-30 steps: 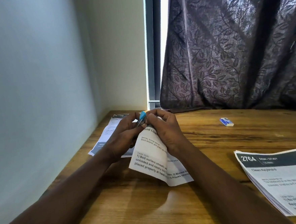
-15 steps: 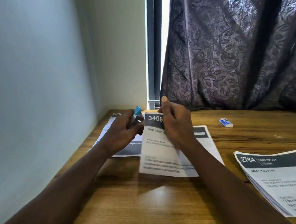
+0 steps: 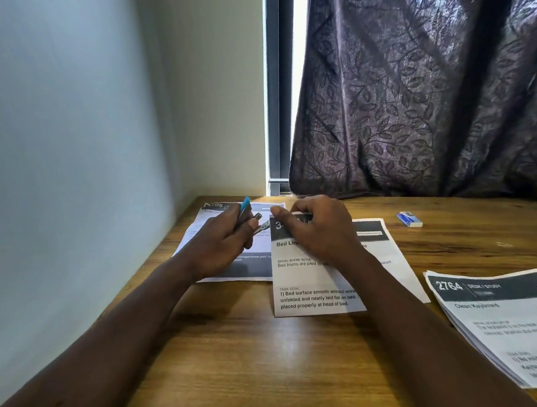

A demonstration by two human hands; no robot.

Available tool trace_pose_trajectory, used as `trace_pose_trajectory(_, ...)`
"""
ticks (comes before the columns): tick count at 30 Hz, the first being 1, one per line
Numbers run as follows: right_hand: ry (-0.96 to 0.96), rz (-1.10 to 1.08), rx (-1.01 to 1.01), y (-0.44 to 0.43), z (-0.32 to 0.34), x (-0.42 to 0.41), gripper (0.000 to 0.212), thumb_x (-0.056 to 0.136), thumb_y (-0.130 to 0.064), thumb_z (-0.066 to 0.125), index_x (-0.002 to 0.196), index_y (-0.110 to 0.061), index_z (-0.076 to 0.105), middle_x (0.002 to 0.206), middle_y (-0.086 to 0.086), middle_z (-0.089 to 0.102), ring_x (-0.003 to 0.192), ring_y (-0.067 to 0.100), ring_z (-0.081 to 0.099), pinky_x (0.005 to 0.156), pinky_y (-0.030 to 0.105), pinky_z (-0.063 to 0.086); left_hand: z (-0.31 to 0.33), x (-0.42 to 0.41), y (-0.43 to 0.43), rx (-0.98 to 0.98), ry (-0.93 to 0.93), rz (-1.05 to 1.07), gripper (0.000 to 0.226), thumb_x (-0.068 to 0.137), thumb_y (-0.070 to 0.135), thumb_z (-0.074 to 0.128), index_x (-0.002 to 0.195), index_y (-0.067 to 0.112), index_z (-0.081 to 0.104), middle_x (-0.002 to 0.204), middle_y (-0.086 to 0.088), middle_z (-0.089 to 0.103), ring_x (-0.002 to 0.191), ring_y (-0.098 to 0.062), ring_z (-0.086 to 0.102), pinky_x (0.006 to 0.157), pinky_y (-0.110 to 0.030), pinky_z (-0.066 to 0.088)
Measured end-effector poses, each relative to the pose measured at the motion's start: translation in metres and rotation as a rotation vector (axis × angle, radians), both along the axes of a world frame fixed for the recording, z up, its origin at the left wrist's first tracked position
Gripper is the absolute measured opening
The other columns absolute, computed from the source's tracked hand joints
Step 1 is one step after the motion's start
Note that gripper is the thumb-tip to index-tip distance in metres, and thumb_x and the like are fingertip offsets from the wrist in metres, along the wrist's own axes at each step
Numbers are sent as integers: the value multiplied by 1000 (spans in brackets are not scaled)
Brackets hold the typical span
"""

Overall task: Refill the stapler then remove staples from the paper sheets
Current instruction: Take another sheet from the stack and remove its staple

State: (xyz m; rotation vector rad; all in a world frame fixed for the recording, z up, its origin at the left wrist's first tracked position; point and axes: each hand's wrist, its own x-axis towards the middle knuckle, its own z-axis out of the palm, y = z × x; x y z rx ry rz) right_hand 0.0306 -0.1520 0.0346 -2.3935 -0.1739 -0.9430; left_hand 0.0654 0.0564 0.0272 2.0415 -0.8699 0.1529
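My left hand (image 3: 222,241) is closed around a small blue and metal stapler (image 3: 248,211), whose tip points right toward the paper. My right hand (image 3: 318,228) pinches the top edge of a printed sheet headed "Bed Linen" (image 3: 311,292), which lies almost flat on the wooden desk (image 3: 240,364). A second printed sheet (image 3: 388,258) lies under it, sticking out to the right. Behind my left hand another sheet (image 3: 221,270) rests on the desk. No staple is visible; my fingers cover the sheet's top corner.
A stack of printed sheets headed "2764 Clean Keyboard" (image 3: 510,320) lies at the right edge. A small blue and white staple box (image 3: 409,219) sits near the back right. A wall stands close on the left, a dark curtain (image 3: 427,81) behind.
The paper was folded up in both hands at the stapler; it has since been unfolded and lowered onto the desk. My left hand with the stapler has drawn away to the left.
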Motion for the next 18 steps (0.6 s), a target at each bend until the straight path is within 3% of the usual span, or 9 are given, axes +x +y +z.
trace_pose_trajectory(4, 25, 22, 10, 1, -2, 2, 60, 88, -76, 49, 63, -25, 65, 67, -8, 70, 68, 15, 64, 76, 45, 53, 3, -4, 1, -54, 85, -48, 27, 95, 42, 48, 86, 16, 50, 67, 9, 57, 62, -12, 48, 62, -35, 41)
trace_pose_trajectory(8, 32, 57, 12, 4, -1, -1, 47, 91, -68, 56, 67, -28, 65, 73, -9, 71, 71, 13, 65, 81, 44, 52, 1, -1, 5, 89, -74, 62, 26, 93, 43, 58, 92, 19, 50, 75, 9, 60, 69, -13, 49, 67, -45, 47)
trace_pose_trajectory(11, 23, 63, -2, 5, -5, -1, 46, 90, -66, 58, 72, -26, 68, 73, -11, 68, 73, 14, 63, 82, 44, 51, -2, 0, 7, 172, -192, 72, 25, 96, 41, 63, 93, 21, 49, 78, 7, 63, 68, -16, 48, 63, -36, 45)
trace_pose_trajectory(14, 13, 47, -16, 6, -6, 0, 43, 90, -64, 61, 72, -26, 67, 69, -11, 62, 71, 14, 57, 79, 39, 46, -2, -1, 5, 137, -248, 59, 21, 95, 32, 69, 89, 31, 49, 72, 12, 59, 64, -14, 46, 59, -26, 40)
trace_pose_trajectory(18, 43, 34, -51, 8, -5, -2, 39, 92, -59, 60, 79, -24, 70, 75, -6, 66, 75, 17, 58, 79, 38, 43, -4, 0, 4, 93, -194, 40, 20, 90, 34, 73, 89, 34, 54, 74, 5, 62, 62, -9, 45, 58, -27, 41)
